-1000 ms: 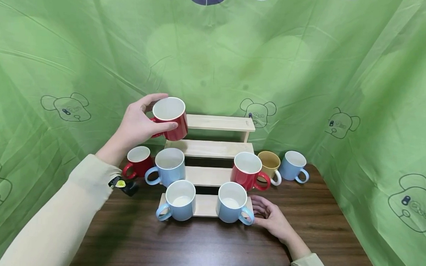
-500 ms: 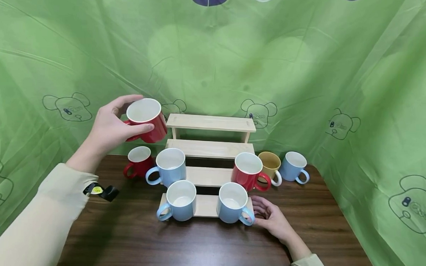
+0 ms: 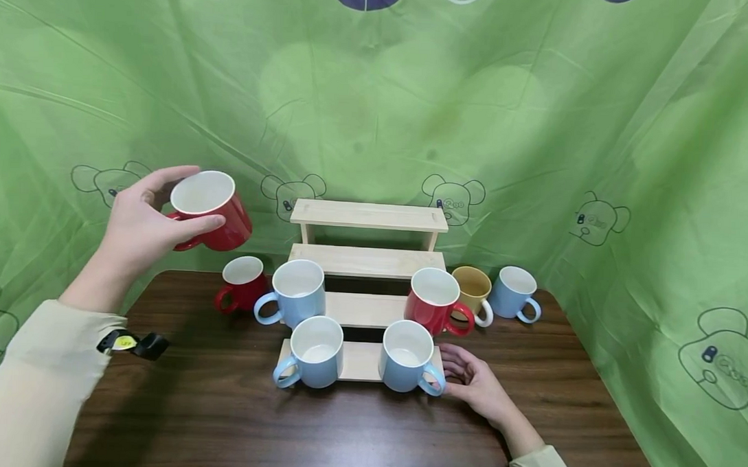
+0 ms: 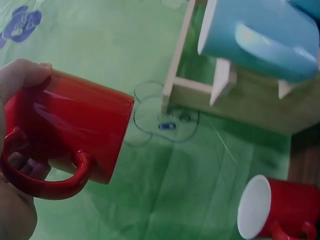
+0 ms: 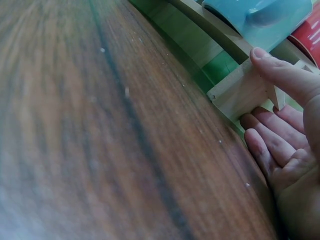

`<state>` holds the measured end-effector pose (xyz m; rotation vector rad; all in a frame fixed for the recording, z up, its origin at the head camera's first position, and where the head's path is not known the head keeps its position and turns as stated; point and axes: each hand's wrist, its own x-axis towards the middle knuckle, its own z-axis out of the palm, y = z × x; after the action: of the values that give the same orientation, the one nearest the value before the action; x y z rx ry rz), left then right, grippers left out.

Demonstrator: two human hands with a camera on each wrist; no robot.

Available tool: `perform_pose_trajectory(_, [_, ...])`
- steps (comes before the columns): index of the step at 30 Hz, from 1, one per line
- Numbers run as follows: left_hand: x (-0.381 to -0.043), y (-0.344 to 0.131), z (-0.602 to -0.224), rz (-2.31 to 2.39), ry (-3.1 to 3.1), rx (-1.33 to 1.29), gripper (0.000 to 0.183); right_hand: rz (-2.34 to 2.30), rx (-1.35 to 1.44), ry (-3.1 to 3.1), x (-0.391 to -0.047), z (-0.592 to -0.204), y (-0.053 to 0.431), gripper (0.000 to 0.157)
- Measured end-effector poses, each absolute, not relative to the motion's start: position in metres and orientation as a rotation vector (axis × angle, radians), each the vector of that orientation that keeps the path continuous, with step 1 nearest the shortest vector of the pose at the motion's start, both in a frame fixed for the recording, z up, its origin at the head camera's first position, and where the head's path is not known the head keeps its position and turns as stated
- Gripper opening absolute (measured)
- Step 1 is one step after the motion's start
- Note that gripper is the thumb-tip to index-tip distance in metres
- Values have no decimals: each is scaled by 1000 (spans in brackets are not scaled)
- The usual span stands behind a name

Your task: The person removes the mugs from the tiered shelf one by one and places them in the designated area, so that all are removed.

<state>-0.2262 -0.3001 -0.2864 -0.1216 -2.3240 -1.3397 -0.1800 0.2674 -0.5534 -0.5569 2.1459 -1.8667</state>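
Observation:
My left hand [image 3: 136, 228] grips a red mug [image 3: 231, 223] with a white inside, raised above the table at the left. Its thumb lies across the front wall; the handle is toward the palm in the left wrist view. Beside a four-step wooden rack [image 3: 370, 215], my right hand [image 3: 481, 388] rests against the right end of the lowest step. In the right wrist view its thumb [image 5: 280, 72] touches the board's edge, and the relaxed fingers lie by the side panel. Blue mugs [image 3: 316, 352] stand on the two lower steps, and a red mug [image 3: 432, 301] is on the second step's right.
Behind the rack's left side, another red mug [image 3: 244, 284] stands on the dark wooden table [image 3: 367, 439]. A yellow mug [image 3: 473, 288] with a white handle and a blue mug [image 3: 513, 292] are at the right. Green printed cloth [image 3: 378, 110] encloses the back and sides.
My left hand has carried the red mug leftward, from in front of the rack's upper left end to out beyond its left side. The right hand has stayed at the rack.

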Motion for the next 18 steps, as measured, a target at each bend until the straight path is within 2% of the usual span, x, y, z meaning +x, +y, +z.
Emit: perform_pose_trajectory(18, [-231, -351, -323, -1306, -2366, 100, 82, -1875, -566, 2141, -179, -552, 266, 73])
